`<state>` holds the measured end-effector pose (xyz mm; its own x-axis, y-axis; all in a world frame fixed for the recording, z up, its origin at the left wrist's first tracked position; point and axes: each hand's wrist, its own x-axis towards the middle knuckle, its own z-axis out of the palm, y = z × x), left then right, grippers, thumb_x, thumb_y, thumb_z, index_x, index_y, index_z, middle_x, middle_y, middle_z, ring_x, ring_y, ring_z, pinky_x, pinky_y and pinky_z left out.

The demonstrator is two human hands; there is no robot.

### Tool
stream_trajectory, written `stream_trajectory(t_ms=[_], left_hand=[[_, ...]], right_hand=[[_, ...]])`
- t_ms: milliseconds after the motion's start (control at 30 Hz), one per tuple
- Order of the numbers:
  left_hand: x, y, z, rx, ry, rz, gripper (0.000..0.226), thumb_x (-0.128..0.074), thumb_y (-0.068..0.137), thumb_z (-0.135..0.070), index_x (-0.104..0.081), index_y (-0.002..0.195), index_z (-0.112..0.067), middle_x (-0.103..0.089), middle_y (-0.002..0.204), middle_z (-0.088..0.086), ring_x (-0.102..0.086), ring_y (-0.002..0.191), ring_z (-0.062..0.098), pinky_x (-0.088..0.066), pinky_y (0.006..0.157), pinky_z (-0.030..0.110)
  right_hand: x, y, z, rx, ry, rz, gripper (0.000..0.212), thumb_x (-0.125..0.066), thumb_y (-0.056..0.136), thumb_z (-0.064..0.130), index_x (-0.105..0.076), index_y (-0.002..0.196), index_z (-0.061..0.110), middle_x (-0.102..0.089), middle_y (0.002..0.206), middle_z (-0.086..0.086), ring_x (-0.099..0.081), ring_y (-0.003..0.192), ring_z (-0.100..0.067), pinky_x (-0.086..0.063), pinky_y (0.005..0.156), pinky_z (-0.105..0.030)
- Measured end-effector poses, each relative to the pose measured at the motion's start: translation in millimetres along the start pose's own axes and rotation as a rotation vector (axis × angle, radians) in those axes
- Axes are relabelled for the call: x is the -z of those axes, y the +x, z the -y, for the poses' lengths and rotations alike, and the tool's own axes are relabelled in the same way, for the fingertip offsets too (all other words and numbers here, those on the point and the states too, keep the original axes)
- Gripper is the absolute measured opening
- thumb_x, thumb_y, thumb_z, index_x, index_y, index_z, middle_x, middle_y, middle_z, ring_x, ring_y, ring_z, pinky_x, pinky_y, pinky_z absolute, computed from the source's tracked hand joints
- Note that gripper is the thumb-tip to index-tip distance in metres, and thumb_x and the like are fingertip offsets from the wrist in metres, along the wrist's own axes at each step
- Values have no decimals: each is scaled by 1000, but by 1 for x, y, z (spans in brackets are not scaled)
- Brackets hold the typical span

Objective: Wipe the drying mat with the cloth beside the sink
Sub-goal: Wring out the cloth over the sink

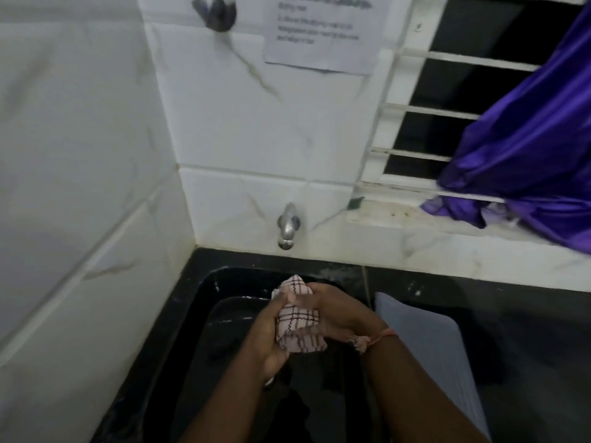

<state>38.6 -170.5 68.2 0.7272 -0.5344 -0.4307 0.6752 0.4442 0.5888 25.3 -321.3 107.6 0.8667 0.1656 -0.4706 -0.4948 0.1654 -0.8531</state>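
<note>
Right now your pink checked cloth (299, 318) is bunched up over the black sink basin (204, 330). Your left hand (271, 334) and right hand (339, 314) both have their grip wrapped tight around it. Just beside the sink, on the black bench (527, 330), lies the grey ribbed drying mat (425, 340), below the silver wall tap (288, 226).

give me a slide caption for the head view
Both hands wring a checked cloth over the black sink.
</note>
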Motion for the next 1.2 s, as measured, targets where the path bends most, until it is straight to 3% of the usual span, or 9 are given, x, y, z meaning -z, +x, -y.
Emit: stream_trajectory(t_ms=[67,233,333,467,633,733,900,1067,1200], left_hand=[[-21,8,22,47,83,-9,49,-57,99,-38,-62,132,-2,-66,125,28,-64,117,43,-45,106,61],[-85,26,89,63,152,-31,48,-56,98,-38,-63,131,-4,-67,124,27,-64,118,42,-44,108,60],[-118,38,130,91,196,-59,46,-54,100,-35,-62,132,-3,-69,121,25,-67,114,41,-52,99,54],[-162,44,189,231,164,-56,51,-43,105,-41,-65,127,0,-67,124,28,-62,120,42,-46,106,53],[-204,51,248,326,252,-90,54,-38,106,-39,-68,119,4,-70,116,27,-70,104,38,-55,90,45],[-218,67,273,315,433,-154,47,-40,106,-35,-72,112,-2,-76,104,20,-74,94,32,-57,79,37],[-232,102,323,340,672,-264,30,-56,104,-24,-70,117,0,-76,99,18,-71,96,34,-60,84,43],[-251,118,355,170,1015,-48,28,-63,94,-8,-65,122,-9,-72,112,11,-72,98,23,-62,85,39],[-260,126,382,159,1100,7,40,-60,91,1,-59,129,-12,-68,120,10,-67,108,22,-58,93,42]], right_hand=[[35,-23,-6,36,-23,-50,35,-74,92,6,-65,125,0,-70,122,-25,-69,112,-38,-58,96,-51],[107,-77,-31,180,-311,-577,48,-86,75,5,-63,117,10,-72,107,-7,-73,96,-22,-62,85,-42],[151,-116,-53,168,-229,-545,37,-84,82,11,-69,115,4,-77,104,-12,-75,93,-25,-63,79,-39],[204,-168,-82,-33,187,-239,31,-61,103,25,-68,128,8,-76,115,-14,-76,101,-25,-63,75,-35],[261,-199,-128,-167,358,-286,45,-58,101,41,-67,127,5,-75,118,-19,-73,110,-34,-60,92,-50],[292,-212,-150,-120,433,-334,40,-67,98,25,-67,125,-4,-71,120,-26,-70,112,-40,-56,98,-57],[333,-217,-169,-65,402,-593,24,-58,104,9,-70,121,-1,-77,107,-21,-75,100,-37,-61,87,-54],[372,-223,-183,-14,386,-797,24,-49,101,-3,-71,112,1,-75,100,-25,-72,96,-47,-60,81,-63],[388,-226,-203,-23,114,-1097,24,-56,92,-9,-71,100,7,-74,103,-20,-72,92,-34,-61,85,-48]])
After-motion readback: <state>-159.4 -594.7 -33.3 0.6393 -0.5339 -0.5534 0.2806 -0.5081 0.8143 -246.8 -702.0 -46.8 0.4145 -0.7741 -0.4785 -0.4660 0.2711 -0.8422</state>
